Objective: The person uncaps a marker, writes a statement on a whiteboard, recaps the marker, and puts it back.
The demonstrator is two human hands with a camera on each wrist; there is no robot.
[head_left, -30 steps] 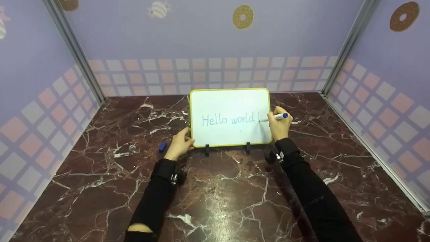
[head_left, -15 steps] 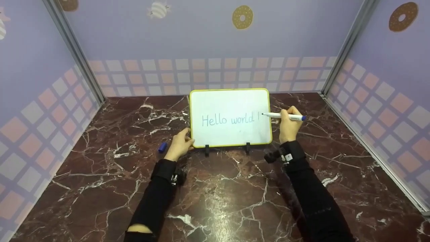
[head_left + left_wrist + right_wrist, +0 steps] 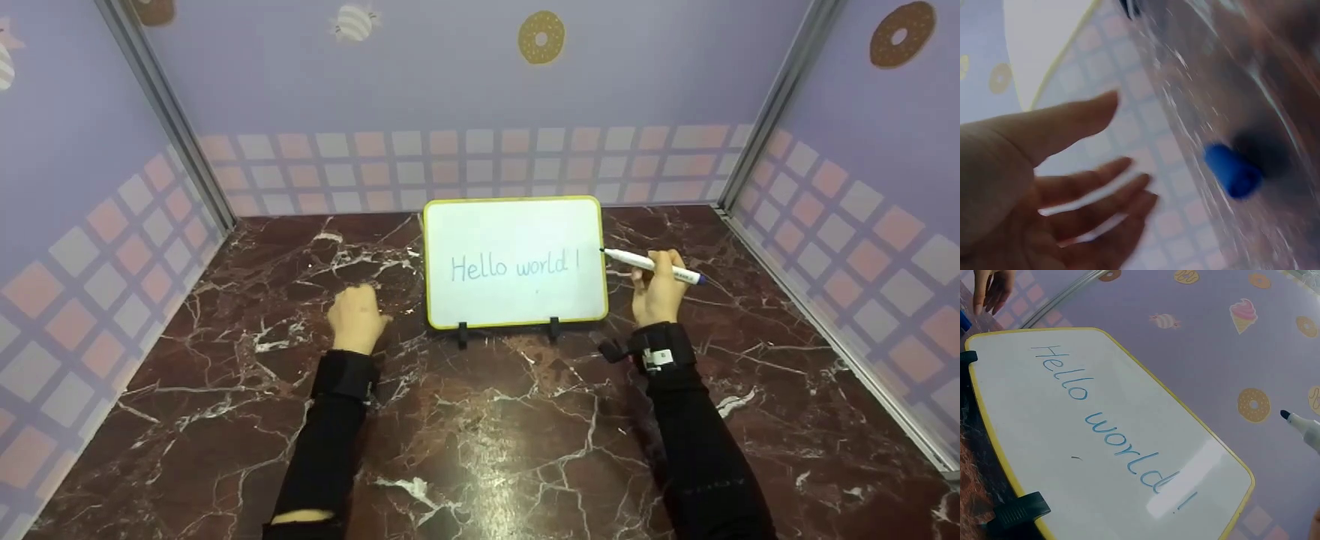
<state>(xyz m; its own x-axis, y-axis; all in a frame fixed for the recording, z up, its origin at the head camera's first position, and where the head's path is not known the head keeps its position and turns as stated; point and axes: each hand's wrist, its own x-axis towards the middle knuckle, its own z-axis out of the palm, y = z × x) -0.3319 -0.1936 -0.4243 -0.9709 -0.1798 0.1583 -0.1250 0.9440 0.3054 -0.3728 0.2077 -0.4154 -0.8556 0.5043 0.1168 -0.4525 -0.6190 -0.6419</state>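
Observation:
A yellow-framed whiteboard [image 3: 516,229] stands propped up, bearing the handwriting "Hello world!" [image 3: 1114,437] in blue. My right hand [image 3: 658,292] pinches a white marker [image 3: 634,259] with a blue end. Its uncapped dark tip points left, by the board's right edge in the head view, and appears off the board in the right wrist view. To the board's left, my left hand [image 3: 356,319] hovers above the table, holding nothing, thumb apart from loosely bent fingers. Beside it a blue marker cap [image 3: 1233,171] lies on the table; the left hand hides it in the head view.
Two black stand clips [image 3: 462,335] hold the board's lower edge. The tabletop [image 3: 480,435] is dark red marble. Patterned lilac walls [image 3: 450,82] close off the back and both sides, with metal posts [image 3: 780,105] at the corners. A small stray mark [image 3: 1076,458] sits below the writing.
The right hand has drawn the marker away from the exclamation mark, to the right and off the board. My left hand has let go of the board's left edge and moved left over the cap.

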